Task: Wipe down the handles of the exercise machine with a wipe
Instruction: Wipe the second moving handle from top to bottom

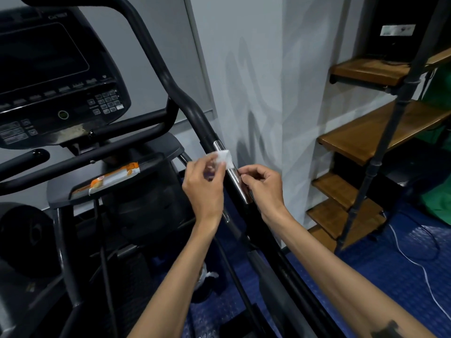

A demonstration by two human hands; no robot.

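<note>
A small white wipe (225,158) lies against the right black handle (170,79) of the exercise machine, just over its shiny metal grip plate (235,178). My left hand (205,186) pinches the wipe's left edge between thumb and fingers. My right hand (263,189) sits on the other side of the handle, fingers curled, its fingertips pinched at the wipe's lower right corner against the metal plate. The handle runs from top left down to bottom right between both hands.
The machine's console (56,76) is at upper left. An orange and white wipes packet (114,178) lies on the tray below it. A white wall corner (283,118) and wooden steps (366,135) with a black post stand to the right. A white cable (410,254) crosses the blue floor.
</note>
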